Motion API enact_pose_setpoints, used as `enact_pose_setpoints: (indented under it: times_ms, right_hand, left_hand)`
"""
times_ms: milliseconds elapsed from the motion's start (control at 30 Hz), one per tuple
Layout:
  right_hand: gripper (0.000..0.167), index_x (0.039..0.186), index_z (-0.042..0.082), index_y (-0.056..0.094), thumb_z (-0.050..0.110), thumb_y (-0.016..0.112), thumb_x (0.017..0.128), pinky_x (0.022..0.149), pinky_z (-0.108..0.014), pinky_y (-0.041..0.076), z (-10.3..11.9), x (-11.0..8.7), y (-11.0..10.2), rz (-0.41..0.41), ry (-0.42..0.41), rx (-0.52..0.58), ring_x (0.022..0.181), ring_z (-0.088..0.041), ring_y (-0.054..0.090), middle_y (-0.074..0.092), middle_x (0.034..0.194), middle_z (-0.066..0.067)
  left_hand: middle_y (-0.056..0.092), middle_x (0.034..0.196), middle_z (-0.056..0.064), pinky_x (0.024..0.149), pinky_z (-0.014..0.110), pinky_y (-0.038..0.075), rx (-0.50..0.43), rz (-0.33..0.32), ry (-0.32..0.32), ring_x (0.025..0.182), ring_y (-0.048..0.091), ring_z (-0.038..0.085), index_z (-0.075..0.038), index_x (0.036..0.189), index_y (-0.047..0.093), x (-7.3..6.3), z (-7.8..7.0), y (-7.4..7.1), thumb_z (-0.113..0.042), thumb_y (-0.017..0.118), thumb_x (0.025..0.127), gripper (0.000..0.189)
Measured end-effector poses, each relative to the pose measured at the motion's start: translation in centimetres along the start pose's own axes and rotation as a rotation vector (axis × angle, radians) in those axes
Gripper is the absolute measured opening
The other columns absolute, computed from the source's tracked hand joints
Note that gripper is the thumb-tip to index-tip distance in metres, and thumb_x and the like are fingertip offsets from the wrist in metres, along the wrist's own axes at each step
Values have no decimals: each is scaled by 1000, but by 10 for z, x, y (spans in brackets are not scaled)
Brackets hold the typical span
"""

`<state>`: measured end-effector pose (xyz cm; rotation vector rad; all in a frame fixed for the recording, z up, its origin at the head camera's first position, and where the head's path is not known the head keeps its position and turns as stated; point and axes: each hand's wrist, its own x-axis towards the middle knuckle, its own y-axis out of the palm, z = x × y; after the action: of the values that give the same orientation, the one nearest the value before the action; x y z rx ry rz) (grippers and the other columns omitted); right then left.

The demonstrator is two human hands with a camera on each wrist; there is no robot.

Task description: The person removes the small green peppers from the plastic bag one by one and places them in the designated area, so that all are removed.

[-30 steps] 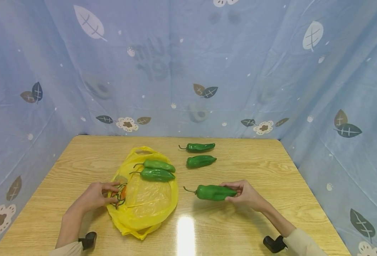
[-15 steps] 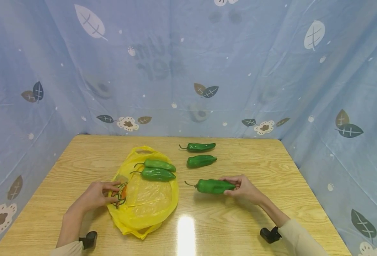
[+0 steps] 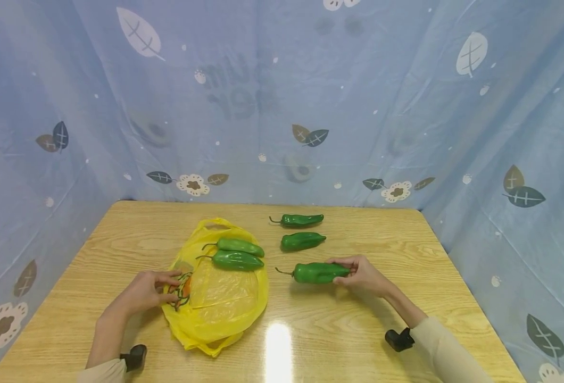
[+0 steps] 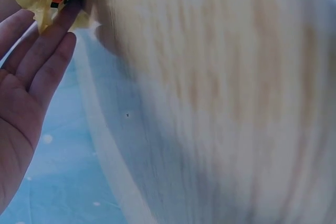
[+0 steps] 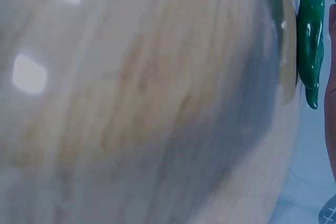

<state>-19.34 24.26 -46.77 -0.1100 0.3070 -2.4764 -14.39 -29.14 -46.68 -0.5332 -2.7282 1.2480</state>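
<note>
My right hand pinches a large green chili pepper by its blunt end, a little above the table, its thin stem pointing left. On the left, my left hand touches the edge of a yellow plastic bag; its fingers look nearly straight in the left wrist view. Two peppers lie side by side on the bag: a lighter green chili pepper and a darker chili pepper nearer me. In the right wrist view only a sliver of the right hand shows at the border.
Behind the held pepper lie a green pepper and, farther back, a slim green chili pepper. The wooden table meets a blue patterned curtain at the back and sides.
My right hand has carried the held pepper slightly away from me, toward the two peppers at the back. The left hand and the bag keep their places.
</note>
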Motion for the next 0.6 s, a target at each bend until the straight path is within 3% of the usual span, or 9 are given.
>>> enact_pose_setpoints:
  times_ms: [233,600]
  right_hand:
    - [54,133,-12,49,3,71,86,71,-27,58,0,9,-10,-3,16,16,93,-16,67,52,130,-31]
    - [53,132,-11,51,4,71,86,63,-25,56,-2,22,-21,-29,19,0,85,-16,68,64,119,-20]
  left_hand:
    - [57,131,20,92,49,49,-3,-4,2,121,49,45,-3,107,74,0,-2,-1,-18,79,79,32]
    - [56,131,21,90,47,51,-19,-10,-1,119,51,45,-2,107,74,-1,-2,1,-18,79,79,33]
